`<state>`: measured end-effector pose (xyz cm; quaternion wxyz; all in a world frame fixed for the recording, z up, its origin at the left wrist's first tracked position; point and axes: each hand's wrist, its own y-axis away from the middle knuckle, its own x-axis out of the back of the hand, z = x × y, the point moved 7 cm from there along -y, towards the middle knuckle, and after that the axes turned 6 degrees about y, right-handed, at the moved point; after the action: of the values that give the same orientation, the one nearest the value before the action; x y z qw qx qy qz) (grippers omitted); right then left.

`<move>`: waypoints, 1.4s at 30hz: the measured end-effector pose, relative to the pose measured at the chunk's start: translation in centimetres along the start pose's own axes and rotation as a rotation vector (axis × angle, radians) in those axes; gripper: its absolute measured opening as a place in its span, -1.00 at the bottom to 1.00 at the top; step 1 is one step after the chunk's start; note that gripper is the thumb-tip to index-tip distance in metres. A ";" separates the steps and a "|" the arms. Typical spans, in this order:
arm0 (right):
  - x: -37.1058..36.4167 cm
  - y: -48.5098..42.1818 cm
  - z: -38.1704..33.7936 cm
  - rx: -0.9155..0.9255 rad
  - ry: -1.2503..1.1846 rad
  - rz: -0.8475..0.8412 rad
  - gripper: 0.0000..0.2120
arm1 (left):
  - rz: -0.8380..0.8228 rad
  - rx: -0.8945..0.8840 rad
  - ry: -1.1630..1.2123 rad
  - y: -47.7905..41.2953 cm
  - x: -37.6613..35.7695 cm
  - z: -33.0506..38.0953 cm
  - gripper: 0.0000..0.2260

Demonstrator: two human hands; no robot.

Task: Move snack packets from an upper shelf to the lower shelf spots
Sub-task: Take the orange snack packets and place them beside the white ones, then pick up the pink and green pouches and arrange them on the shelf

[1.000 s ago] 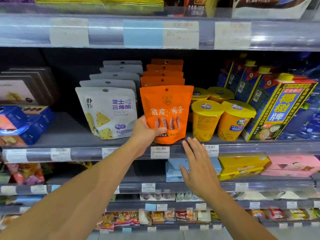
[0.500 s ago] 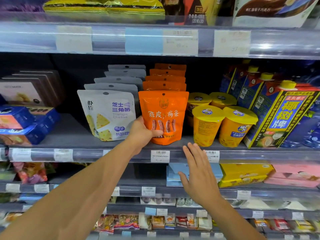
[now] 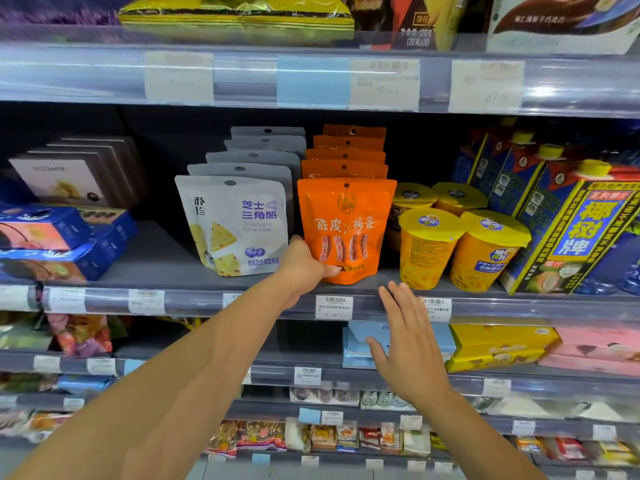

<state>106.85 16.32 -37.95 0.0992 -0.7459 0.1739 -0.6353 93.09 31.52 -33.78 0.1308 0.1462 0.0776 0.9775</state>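
Note:
An orange snack packet (image 3: 346, 220) stands upright at the front of a row of like orange packets (image 3: 349, 150) on the upper grey shelf (image 3: 145, 268). My left hand (image 3: 304, 266) grips its lower left corner, thumb across the front. To its left stands a row of white triangle cheese packets (image 3: 239, 220). My right hand (image 3: 408, 344) hangs open, fingers spread, below the shelf edge and in front of a light blue box (image 3: 360, 341) on the lower shelf (image 3: 277, 362).
Yellow lidded cups (image 3: 429, 247) and blue-yellow cartons (image 3: 571, 230) stand right of the orange row. Blue boxes (image 3: 59, 244) lie at the left. Yellow boxes (image 3: 498, 344) and pink boxes (image 3: 595, 348) fill the lower shelf's right. A price-tag rail (image 3: 332, 306) fronts the shelf.
The view has shifted upward a little, so the shelves sit lower in frame. My left hand keeps its grip on the packet's lower corner; my right hand stays open below.

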 end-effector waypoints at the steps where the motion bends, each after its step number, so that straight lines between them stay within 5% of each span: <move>1: 0.0 0.0 -0.1 0.000 0.002 -0.001 -0.25 | 0.002 0.003 -0.001 0.1 0.1 -0.1 -0.43; 11: 0.1 -0.1 -0.2 -0.006 -0.007 -0.007 -0.25 | -0.092 -0.023 0.116 2.3 0.8 -0.3 -0.63; 18: 0.8 -0.3 -0.5 -0.060 -0.069 -0.016 -0.30 | -0.044 -0.041 0.163 5.8 2.8 -0.6 -0.42; 21: 1.9 -0.7 -1.1 -0.105 -0.139 -0.035 -0.40 | 0.028 -0.084 0.040 7.7 4.2 -0.9 -0.49; 25: 4.2 -0.8 -3.0 -0.089 -0.182 -0.031 -0.55 | -0.075 -0.127 -0.301 11.4 4.7 -1.7 -0.73; 35: 4.8 5.4 -14.1 -0.060 -0.110 -0.519 -0.64 | -0.318 -0.073 -0.917 21.3 10.4 -6.9 -0.67; 42: 5.5 12.1 -26.2 0.017 -0.010 -0.775 -0.63 | -0.528 -0.006 -1.116 29.6 20.4 -11.3 -0.60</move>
<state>80.25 4.97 -32.90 -0.1412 -0.7586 -0.1269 -0.6233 63.94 7.67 -33.40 0.3895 0.6111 0.0284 0.6885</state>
